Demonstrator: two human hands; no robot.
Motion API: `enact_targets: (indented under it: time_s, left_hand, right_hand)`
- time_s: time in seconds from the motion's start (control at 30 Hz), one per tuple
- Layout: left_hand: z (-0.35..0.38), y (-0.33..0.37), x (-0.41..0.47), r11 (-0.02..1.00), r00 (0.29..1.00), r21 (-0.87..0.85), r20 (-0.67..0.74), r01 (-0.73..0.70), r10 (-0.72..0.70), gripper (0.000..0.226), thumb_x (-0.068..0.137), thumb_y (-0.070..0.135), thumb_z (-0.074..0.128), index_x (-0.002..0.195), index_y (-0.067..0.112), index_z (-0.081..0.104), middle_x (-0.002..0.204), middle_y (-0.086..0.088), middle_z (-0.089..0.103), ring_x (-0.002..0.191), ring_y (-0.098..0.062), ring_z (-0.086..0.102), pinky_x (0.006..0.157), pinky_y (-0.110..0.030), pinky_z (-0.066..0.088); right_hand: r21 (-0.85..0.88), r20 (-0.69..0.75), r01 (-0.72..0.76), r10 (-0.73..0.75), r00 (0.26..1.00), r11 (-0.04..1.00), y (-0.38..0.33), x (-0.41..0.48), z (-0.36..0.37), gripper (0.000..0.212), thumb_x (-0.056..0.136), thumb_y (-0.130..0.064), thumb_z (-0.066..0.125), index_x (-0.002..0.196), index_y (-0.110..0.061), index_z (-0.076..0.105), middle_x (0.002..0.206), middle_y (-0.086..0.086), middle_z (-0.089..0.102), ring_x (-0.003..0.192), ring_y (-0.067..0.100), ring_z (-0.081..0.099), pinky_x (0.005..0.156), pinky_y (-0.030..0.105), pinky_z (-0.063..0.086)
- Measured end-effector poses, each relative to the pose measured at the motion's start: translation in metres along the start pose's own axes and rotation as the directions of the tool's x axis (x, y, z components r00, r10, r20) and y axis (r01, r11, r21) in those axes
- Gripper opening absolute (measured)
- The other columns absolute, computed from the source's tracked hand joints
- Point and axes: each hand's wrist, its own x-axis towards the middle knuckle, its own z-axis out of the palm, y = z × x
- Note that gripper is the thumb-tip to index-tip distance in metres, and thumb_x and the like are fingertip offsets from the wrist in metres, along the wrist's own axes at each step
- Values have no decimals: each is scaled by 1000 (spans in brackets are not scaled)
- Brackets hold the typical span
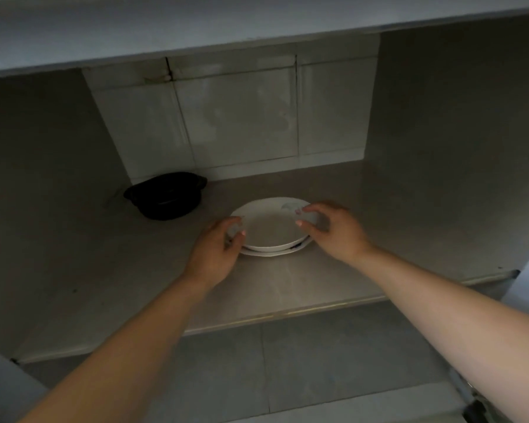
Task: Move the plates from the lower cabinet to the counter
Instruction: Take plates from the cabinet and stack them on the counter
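- Two bare forearms enter from the bottom corners and converge toward the middle of the frame, over grey floor tiles.
- At the bottom left and at the right edge, pale panels are cut off by the frame. Dark hardware in the bottom right corner is too blurred to make out.
- The cabinet stands open, and its pale shelf ends in a thin lip just above the tiles.
- The left hand lies palm inward at the left rim of the plates. Its thumb sits on top of the rim and its fingers curl round the edge, gripping it.
- The right hand arches over the right rim. Its thumb and forefinger tips touch the top plate and the other fingers curl down the far side, holding it.
- The plates are white and stacked, at least two, on the shelf near its middle. The lower one peeks out at the front, and a faint coloured mark on the top plate's far rim cannot be read.
- A black pot with small side handles sits well apart from the plates, at the back left.
- The back wall is pale tile with dark grout lines, and the side walls are in shadow.
- A pale ledge spans the top of the frame above the opening.
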Motion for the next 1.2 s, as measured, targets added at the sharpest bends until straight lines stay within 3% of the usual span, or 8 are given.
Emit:
enact_targets:
  time_s: [0.17,0.33,0.47,0.6,0.77,0.93,1.1,1.2]
  left_hand:
    - [6,-6,17,982,985,-73,21,175,-174,40,88,24,58,126,12,54,130,-10,54,119,-23,52,102,-26,37]
    - [21,-25,24,925,960,-259,67,278,-270,55,71,43,54,119,17,58,122,-7,62,114,-22,58,102,-42,43]
    - [21,-14,25,881,946,-345,107,325,-307,41,85,5,53,126,8,53,127,-12,58,120,-26,54,106,-39,39]
    - [23,-4,22,823,905,-385,104,418,-411,50,86,-3,50,135,0,42,137,-15,49,124,-25,50,107,-30,35]
    - [15,9,-5,806,897,-406,90,431,-434,48,86,-3,52,134,-1,43,136,-15,50,123,-24,50,102,-25,34]
    - [5,21,-49,826,912,-400,76,398,-403,46,85,1,56,129,7,49,124,-8,59,116,-24,55,105,-39,41]
    - [-9,27,-67,866,928,-335,88,371,-363,44,76,8,65,111,32,53,120,-3,58,106,-22,60,97,-41,47]
    - [-18,25,-55,895,923,-228,137,383,-359,51,75,16,65,123,18,50,124,-2,52,111,-24,57,97,-38,45]
  right_hand:
    - [-53,34,-196,198,980,979,-4,12,10,51,84,-35,65,126,-7,55,131,13,54,119,25,52,92,18,33]
    - [-45,103,-301,304,947,953,-5,11,15,61,84,-34,65,133,-3,46,135,15,52,121,28,52,99,28,39]
    - [13,132,-369,364,922,929,-3,8,18,57,85,-30,64,134,-7,47,133,13,55,121,26,53,100,27,38]
    - [96,110,-440,430,896,893,-4,6,17,55,83,-22,66,133,-7,49,131,12,57,120,25,54,103,30,40]
    - [193,122,-457,441,889,868,-11,-11,10,58,80,-13,68,134,-8,47,131,9,57,118,23,56,101,29,42]
    - [348,151,-490,468,871,800,-14,-48,0,55,77,-3,69,129,-9,51,116,7,63,101,19,62,96,34,48]
    - [360,136,-483,467,874,798,-20,-64,-11,40,74,0,68,104,-23,56,101,3,65,87,20,64,84,34,52]
    - [304,168,-516,488,856,801,-26,-55,-15,34,78,-3,65,109,-17,61,100,1,63,89,18,59,79,29,47]
